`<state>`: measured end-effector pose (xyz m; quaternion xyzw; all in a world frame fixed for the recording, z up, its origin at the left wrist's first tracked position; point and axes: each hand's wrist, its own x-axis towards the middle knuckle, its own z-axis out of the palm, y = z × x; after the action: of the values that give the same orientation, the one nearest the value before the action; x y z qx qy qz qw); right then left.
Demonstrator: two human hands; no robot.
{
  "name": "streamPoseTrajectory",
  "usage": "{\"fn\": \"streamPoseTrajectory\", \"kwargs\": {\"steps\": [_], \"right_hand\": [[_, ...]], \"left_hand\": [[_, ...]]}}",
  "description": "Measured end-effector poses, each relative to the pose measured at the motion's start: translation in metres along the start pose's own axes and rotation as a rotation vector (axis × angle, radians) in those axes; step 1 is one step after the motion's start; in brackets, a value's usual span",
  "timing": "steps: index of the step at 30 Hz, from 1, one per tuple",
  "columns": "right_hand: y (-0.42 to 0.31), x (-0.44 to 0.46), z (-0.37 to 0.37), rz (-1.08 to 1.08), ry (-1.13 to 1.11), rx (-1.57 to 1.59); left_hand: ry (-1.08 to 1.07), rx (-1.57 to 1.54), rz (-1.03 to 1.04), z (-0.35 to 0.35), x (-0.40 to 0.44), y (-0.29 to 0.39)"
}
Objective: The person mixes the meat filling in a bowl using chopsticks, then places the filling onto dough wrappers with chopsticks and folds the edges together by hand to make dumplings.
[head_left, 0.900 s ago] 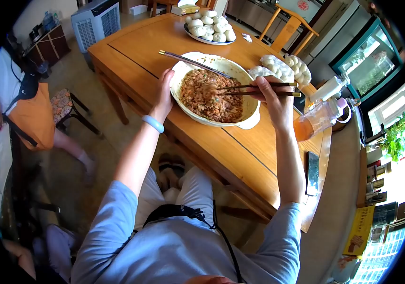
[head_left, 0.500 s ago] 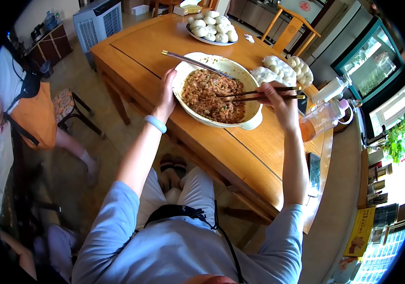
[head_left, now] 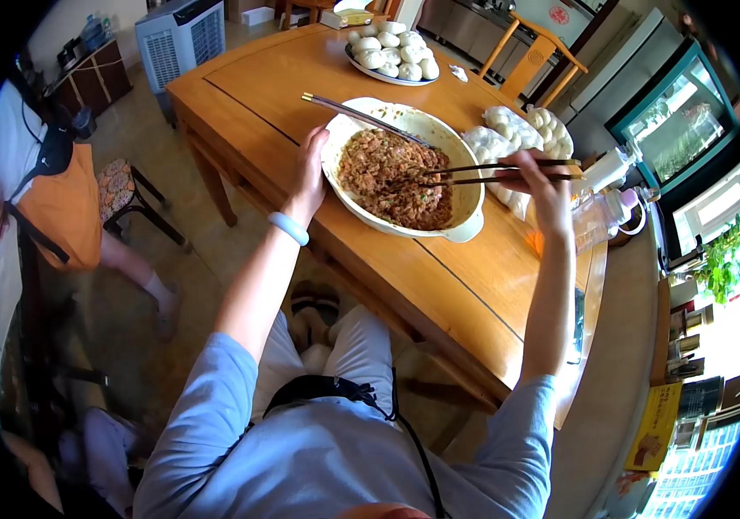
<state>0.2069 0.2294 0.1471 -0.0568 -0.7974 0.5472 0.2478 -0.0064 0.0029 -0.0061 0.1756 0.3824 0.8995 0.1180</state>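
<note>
A large cream-coloured bowl (head_left: 465, 232) stands near the table's front edge. Brown minced meat filling (head_left: 396, 177) with green bits lies in it. My left hand (head_left: 309, 177) grips the bowl's left rim, and a pale bangle circles that wrist. Above the right side of the bowl, my right hand (head_left: 540, 186) is closed around a pair of dark chopsticks (head_left: 508, 166) with gold ends; their tips are down in the filling. A second pair of chopsticks (head_left: 361, 115) rests across the bowl's far rim, touched by neither hand.
White buns fill a plate (head_left: 392, 76) at the back of the wooden table (head_left: 253, 104). Bagged round buns (head_left: 513, 130) lie to the right, near a plastic jug (head_left: 595, 216). A person in orange shorts (head_left: 76, 208) stands at the left by a patterned stool (head_left: 117, 190).
My right hand has moved right and slightly up, drawing the chopsticks the same way through the filling. My left hand stays on the rim.
</note>
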Motion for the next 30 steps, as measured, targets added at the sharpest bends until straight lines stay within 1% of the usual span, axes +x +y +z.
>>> {"fn": "streamPoseTrajectory", "kwargs": {"steps": [3, 6, 7, 10, 11, 14, 16, 18, 22, 24, 26, 27, 30], "right_hand": [[-0.028, -0.013, -0.007, 0.046, 0.083, -0.114], [-0.018, -0.016, -0.002, 0.074, -0.034, -0.162], [-0.016, -0.017, -0.003, 0.080, -0.076, -0.173], [-0.023, -0.022, 0.006, 0.147, -0.178, -0.072], [-0.013, -0.023, 0.016, 0.096, -0.131, 0.018], [0.013, -0.021, 0.047, 0.125, 0.059, 0.254], [0.027, -0.013, 0.055, 0.047, 0.082, 0.340], [0.029, -0.003, 0.057, -0.036, 0.149, 0.301], [0.033, 0.003, 0.044, 0.086, 0.048, 0.173], [0.033, -0.003, 0.032, 0.132, 0.001, 0.185], [0.015, -0.008, 0.010, 0.156, -0.003, 0.021], [-0.003, -0.013, 0.004, 0.097, 0.019, -0.031], [-0.031, -0.022, -0.018, 0.038, 0.192, -0.064]], "left_hand": [[0.017, -0.010, 0.002, -0.001, 0.000, -0.002], [-0.049, -0.038, -0.017, -0.003, 0.001, -0.002], [-0.033, -0.058, -0.022, -0.003, 0.002, -0.004], [0.001, -0.014, 0.015, -0.002, 0.003, -0.006], [0.005, -0.018, 0.015, -0.003, 0.003, -0.006], [0.011, -0.028, 0.000, 0.000, -0.001, -0.004], [0.008, -0.024, -0.020, 0.001, -0.004, 0.000], [-0.015, -0.002, -0.019, 0.001, -0.006, 0.003], [-0.020, -0.038, -0.015, 0.003, -0.004, 0.002], [-0.012, -0.009, 0.001, 0.001, -0.002, 0.001], [0.011, 0.012, 0.007, -0.001, -0.002, -0.001], [0.027, 0.021, 0.006, 0.000, -0.002, 0.000], [0.039, 0.006, 0.004, 0.000, -0.003, -0.002]]}}
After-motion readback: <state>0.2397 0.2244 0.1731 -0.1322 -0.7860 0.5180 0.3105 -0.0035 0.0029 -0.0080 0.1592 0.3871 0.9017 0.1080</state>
